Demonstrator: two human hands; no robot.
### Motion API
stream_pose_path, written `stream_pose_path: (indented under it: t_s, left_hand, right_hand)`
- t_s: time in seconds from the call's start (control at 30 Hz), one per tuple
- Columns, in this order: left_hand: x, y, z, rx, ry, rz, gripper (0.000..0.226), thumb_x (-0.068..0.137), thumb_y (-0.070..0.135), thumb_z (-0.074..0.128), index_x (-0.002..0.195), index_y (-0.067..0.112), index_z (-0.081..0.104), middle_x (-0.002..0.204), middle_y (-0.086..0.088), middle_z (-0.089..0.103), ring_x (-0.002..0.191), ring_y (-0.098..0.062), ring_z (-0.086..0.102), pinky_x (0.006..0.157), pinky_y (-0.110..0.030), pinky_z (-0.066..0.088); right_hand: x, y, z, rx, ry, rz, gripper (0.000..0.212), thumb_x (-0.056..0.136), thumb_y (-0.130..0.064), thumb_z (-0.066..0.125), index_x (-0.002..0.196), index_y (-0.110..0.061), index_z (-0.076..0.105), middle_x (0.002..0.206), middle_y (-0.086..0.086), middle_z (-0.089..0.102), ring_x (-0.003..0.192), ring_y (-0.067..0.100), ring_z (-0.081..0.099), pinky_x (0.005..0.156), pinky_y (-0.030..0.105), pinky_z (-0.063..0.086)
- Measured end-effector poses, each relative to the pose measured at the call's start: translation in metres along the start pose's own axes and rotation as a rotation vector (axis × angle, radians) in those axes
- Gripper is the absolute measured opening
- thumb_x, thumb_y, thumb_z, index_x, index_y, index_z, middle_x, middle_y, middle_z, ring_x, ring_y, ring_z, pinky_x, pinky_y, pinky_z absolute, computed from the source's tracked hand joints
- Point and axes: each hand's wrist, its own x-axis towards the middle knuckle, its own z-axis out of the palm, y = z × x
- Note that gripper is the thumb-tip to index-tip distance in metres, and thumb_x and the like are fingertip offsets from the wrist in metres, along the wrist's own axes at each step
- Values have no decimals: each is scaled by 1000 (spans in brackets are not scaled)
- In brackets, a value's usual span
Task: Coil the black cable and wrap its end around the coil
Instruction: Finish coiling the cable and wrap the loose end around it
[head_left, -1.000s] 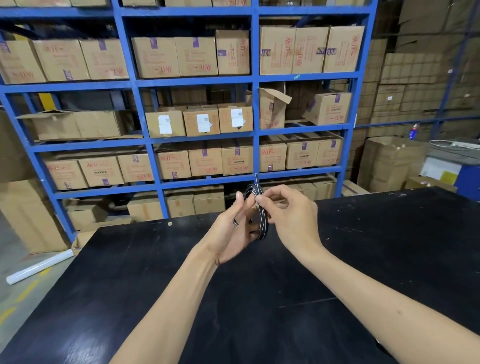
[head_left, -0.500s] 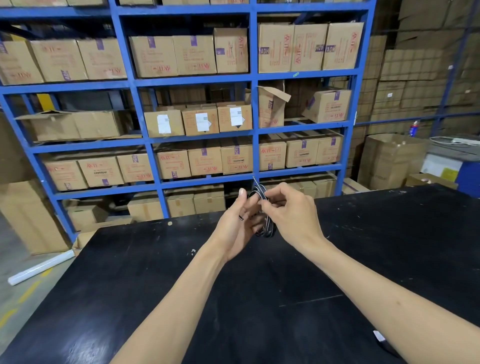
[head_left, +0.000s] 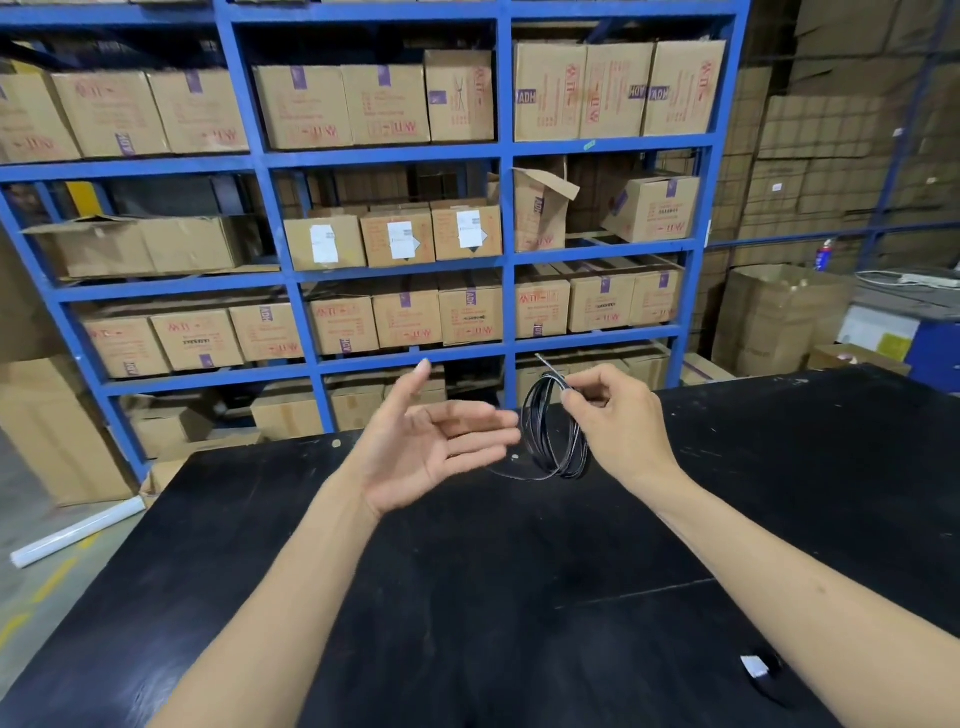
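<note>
The black cable (head_left: 551, 434) hangs as a small coil of several loops above the far part of the black table (head_left: 467, 597). My right hand (head_left: 621, 423) pinches the top of the coil between thumb and fingers, and a short cable end sticks up and to the left from the pinch. My left hand (head_left: 431, 441) is just left of the coil, palm up, fingers spread, holding nothing; its fingertips nearly reach the loops.
Blue shelving (head_left: 506, 208) full of cardboard boxes stands right behind the table. A small black item with a white label (head_left: 761, 667) lies on the table under my right forearm. A white roll (head_left: 78, 530) lies on the floor at left.
My left hand let go of the coil and opened, moving left. The coil now hangs from my right hand alone and has spread into wider loops.
</note>
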Motion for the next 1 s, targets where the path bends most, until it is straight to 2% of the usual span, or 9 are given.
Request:
stream_pose_path:
  t_s: [0.13,0.2,0.3,0.37,0.47,0.6,0.77,0.9,1.0]
  left_hand:
    - [4,4,-10,492,246,-35,37,90,35,68,94,-2,70,103,-27,72,97,-38,74,75,-43,64]
    - [14,-7,-14,537,413,28,26,87,24,77,88,1,64,86,-21,68,80,-32,76,65,-37,64]
    - [26,-24,-23,483,566,161,31,82,13,82,94,5,55,85,-19,64,68,-27,72,57,-33,63]
    - [32,-33,-24,450,590,188,31,84,8,79,102,4,55,88,-18,64,66,-25,70,57,-32,62]
    - [39,-40,-18,521,624,258,8,95,7,66,97,0,64,83,-18,67,62,-21,68,58,-28,60]
    - [46,-30,-10,741,639,264,33,103,29,52,83,6,63,66,-9,63,55,-21,63,64,-39,59]
    - [45,-18,17,1054,647,293,40,98,59,43,100,23,61,51,5,55,47,-11,52,56,-30,44]
    - [42,-19,22,956,604,375,44,82,55,35,98,21,58,64,7,50,58,-14,46,65,-38,40]
    - [47,-20,19,777,662,357,34,77,40,28,86,18,52,52,9,43,51,-16,35,59,-37,30]
  right_hand:
    - [12,3,2,142,1,132,10,93,-15,73,102,-19,74,96,-11,74,94,4,69,78,16,51]
    - [15,3,8,235,18,194,11,93,-13,74,99,-21,72,98,-6,75,96,10,70,77,18,51]
    - [16,-2,15,373,46,277,14,92,-11,75,98,-23,71,100,-2,75,99,14,71,76,19,51]
    - [15,-2,18,408,34,299,14,91,-11,75,101,-21,72,101,-1,76,100,16,71,84,27,56]
    - [12,-1,20,386,-15,280,15,91,-11,76,102,-21,73,102,0,77,101,18,72,94,36,57]
    - [7,1,19,282,-116,175,16,92,-12,74,96,-27,71,102,-5,76,100,12,70,90,28,54]
    - [4,3,18,315,-121,182,14,93,-11,74,96,-24,71,102,-3,75,100,12,70,88,25,52]
    - [7,7,18,387,-82,287,16,91,-12,76,105,-18,74,102,0,78,101,16,72,98,36,56]
    - [9,10,16,435,-62,339,16,89,-13,78,104,-18,75,100,3,79,100,22,74,98,45,58]
